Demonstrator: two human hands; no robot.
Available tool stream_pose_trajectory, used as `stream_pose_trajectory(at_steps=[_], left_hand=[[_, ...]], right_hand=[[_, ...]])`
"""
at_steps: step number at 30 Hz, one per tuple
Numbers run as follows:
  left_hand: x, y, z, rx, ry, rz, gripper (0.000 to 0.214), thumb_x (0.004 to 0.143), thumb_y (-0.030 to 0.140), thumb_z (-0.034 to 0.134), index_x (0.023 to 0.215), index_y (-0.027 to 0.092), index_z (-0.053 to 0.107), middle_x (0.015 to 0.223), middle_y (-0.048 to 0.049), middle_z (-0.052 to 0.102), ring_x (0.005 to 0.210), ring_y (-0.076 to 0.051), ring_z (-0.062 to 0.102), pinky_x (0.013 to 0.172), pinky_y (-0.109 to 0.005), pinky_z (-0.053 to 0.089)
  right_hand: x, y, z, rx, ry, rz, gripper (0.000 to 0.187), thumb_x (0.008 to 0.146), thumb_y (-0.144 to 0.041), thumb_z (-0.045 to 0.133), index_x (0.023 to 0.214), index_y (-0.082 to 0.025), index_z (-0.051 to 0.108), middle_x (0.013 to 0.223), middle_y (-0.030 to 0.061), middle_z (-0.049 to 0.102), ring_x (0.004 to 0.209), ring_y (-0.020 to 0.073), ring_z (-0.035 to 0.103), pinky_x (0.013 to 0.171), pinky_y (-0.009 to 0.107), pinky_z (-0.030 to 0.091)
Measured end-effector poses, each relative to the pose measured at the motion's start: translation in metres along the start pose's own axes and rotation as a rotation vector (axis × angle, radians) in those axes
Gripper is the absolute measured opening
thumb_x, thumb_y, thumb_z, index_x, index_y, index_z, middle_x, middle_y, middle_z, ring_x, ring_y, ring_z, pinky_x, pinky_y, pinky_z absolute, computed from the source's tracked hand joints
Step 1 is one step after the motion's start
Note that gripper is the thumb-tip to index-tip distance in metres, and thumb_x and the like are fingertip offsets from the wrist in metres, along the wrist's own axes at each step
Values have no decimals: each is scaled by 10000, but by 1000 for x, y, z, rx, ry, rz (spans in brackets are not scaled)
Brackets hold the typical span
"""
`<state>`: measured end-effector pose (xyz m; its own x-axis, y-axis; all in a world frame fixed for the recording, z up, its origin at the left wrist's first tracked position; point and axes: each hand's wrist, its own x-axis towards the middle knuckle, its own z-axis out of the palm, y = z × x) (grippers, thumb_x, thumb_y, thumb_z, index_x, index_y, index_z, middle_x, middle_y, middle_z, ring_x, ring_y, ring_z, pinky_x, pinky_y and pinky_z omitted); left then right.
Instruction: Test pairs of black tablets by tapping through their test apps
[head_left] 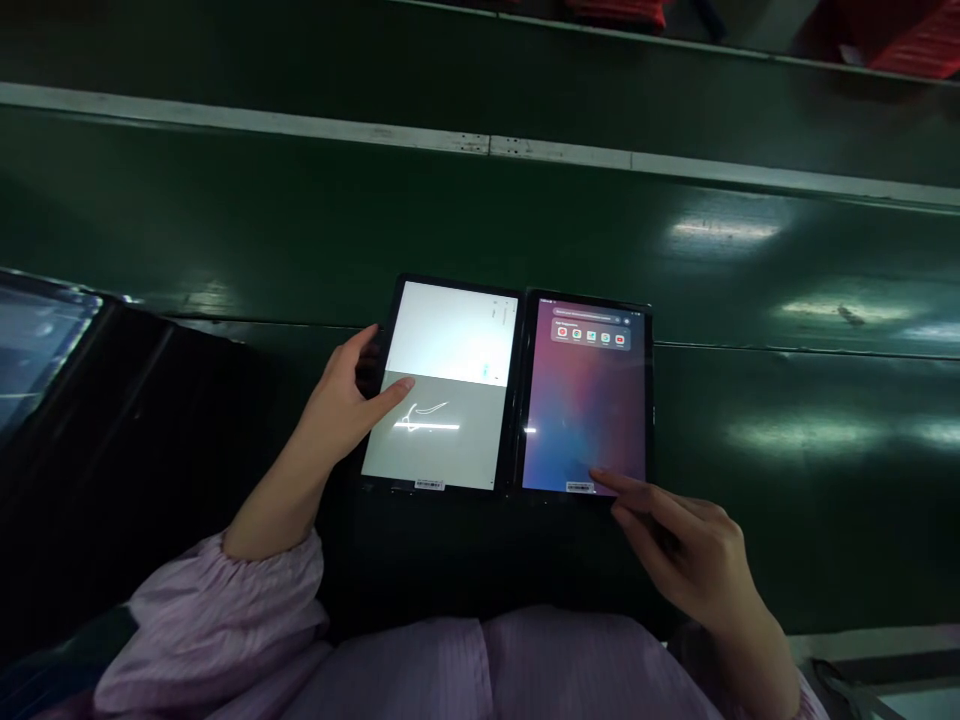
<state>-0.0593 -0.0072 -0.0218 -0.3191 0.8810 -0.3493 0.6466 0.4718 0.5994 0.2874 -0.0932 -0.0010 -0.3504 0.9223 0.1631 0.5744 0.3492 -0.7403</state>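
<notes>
With the two tablets side by side before me, my left hand [334, 415] spreads wide over the left tablet's [450, 330] outer edge, while my loosely open right hand [697, 545] should press only lightly, index finger [624, 483] low on the right tablet [585, 400].

A pale rail [300, 124] runs across a shiny green worktop [300, 220], with red stacked items [919, 42] beyond the rail toward its right end and a glossy panel [34, 345] on the near side of its left end.

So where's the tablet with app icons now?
In the head view, the icon tablet, with the right hand at its lower end, lies right of the brighter tablet.
</notes>
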Motion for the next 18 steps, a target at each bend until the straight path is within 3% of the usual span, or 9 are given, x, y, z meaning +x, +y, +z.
stream_pose_trajectory(at_steps=[7, 10, 13, 16, 18], left_hand=[[-2, 4, 1, 4, -18, -19, 887, 873, 420, 806, 1644, 136, 474, 1673, -253, 509, 1649, -497, 349, 1301, -689, 370], [1, -1, 1, -169, -21, -39, 867, 859, 403, 785, 1628, 132, 491, 1633, -240, 562, 1615, -452, 424, 1313, -657, 368], [7, -8, 2, -345, 27, -30, 702, 850, 349, 745, 1510, 161, 596, 1497, -192, 678, 1563, -392, 505, 1310, -600, 400], [13, -14, 4, -426, 79, 21, 594, 828, 323, 740, 1396, 170, 660, 1372, -169, 737, 1502, -364, 568, 1295, -558, 435], [16, -17, 6, -428, 85, 56, 573, 832, 325, 740, 1381, 179, 667, 1348, -160, 747, 1470, -355, 597, 1288, -556, 448]], right_hand=[[-2, -1, 0, 4, 17, 0, 212, 1051, -113, 576, 894, -227, 660, 1132, 77, 883, 436, 69, 646, 471, 197, 588], [-4, 0, -1, 0, 11, 29, 243, 1065, -148, 562, 876, -235, 686, 1113, 69, 885, 444, 83, 657, 479, 216, 608], [-6, 2, 0, 7, 13, 50, 237, 1044, -148, 575, 865, -238, 702, 1113, 71, 884, 430, 90, 644, 457, 232, 598], [-7, 3, 0, 8, 36, 42, 211, 1030, -133, 591, 885, -237, 705, 1106, 69, 886, 409, 89, 626, 434, 231, 579], [-7, 3, 0, 1, 40, 41, 208, 1032, -135, 596, 889, -239, 707, 1091, 69, 887, 457, 110, 684, 434, 230, 582]])
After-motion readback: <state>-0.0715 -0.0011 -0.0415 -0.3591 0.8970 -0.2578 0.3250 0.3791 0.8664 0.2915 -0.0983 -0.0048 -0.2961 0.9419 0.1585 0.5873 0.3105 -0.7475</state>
